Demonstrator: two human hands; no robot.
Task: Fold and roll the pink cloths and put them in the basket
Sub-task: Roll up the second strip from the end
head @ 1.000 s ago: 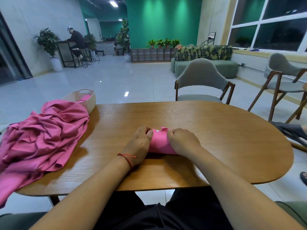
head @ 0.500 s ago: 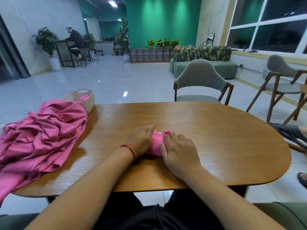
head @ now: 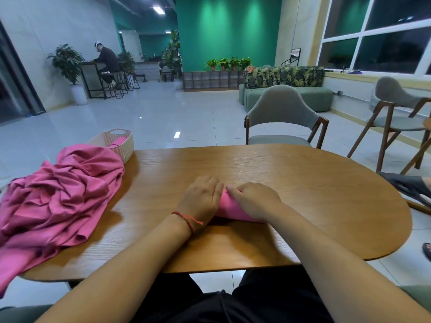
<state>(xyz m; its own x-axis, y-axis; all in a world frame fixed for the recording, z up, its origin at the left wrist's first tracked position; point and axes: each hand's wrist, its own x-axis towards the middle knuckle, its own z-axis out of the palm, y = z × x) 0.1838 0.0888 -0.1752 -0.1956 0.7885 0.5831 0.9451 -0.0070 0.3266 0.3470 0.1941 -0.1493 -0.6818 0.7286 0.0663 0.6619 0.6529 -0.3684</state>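
Observation:
A small rolled pink cloth lies on the wooden table in front of me. My left hand rests flat over its left end. My right hand lies over its right and far side, fingertips meeting the left hand; both press down on the roll. A big heap of crumpled pink cloths covers the table's left end. Behind the heap stands the cream woven basket with a pink roll inside.
A grey chair stands at the table's far side, and another chair is at the right. Someone's dark sandalled foot shows by the table's right edge. Bare wood lies between the roll and the basket.
Both hands have moved from the roll's ends onto its top and come together. The roll has turned, and its white snaps and loose corner are out of sight.

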